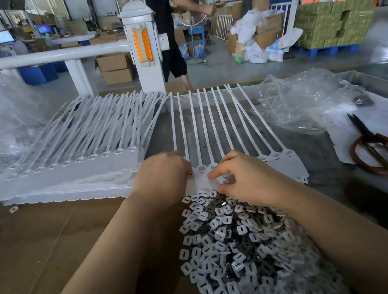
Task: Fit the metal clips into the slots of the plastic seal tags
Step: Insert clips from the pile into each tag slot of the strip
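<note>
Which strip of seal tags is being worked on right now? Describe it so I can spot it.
Start at the big stack of tag sheets on the left, then look right. The working strip lies alone, straps fanned toward the far edge, heads under both hands, just beyond the pile of clips.

Two hands: the left hand (164,174) and the right hand (245,179). One pair of scissors (385,151). One spread strip of seal tags (222,127) showing about eleven straps (those under the hands are hidden). One stack of tag strips (76,159). One heap of clips (240,248), too many to count.
</note>
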A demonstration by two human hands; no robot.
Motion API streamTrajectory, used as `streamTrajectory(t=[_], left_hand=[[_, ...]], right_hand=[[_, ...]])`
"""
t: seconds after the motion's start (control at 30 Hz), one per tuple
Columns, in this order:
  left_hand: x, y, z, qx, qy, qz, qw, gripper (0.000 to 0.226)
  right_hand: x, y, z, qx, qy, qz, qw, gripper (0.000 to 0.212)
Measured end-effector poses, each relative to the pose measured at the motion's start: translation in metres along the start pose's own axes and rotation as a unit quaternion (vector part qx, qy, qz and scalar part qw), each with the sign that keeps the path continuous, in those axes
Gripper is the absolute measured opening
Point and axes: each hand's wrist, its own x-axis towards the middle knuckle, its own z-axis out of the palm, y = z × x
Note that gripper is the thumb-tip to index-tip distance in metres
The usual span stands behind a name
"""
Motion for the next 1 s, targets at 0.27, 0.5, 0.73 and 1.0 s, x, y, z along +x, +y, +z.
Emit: streamTrajectory(t=[0.27, 0.5, 0.73, 1.0], left_hand=[[0.002, 0.008, 0.006, 0.029, 0.027, 0.013, 0.999, 0.023], [-0.002, -0.007, 0.012, -0.325, 0.006, -0.179, 0.929, 0.028], [-0.006, -0.006, 0.013, -0.395, 0.097, -0.19, 0.894, 0.016], [-0.008, 0.002, 0.01, -0.422, 0.081, -0.094, 0.898, 0.02]], right_hand=[[-0.002, -0.003, 0.0, -0.003, 0.002, -0.002, 1.0, 0.032], [-0.002, -0.003, 0.0, 0.015, 0.0, 0.002, 1.0, 0.03], [-0.002, -0.001, -0.003, 0.08, 0.061, 0.001, 0.995, 0.019], [-0.007, -0.004, -0.011, 0.066, -0.044, -0.043, 0.996, 0.009]])
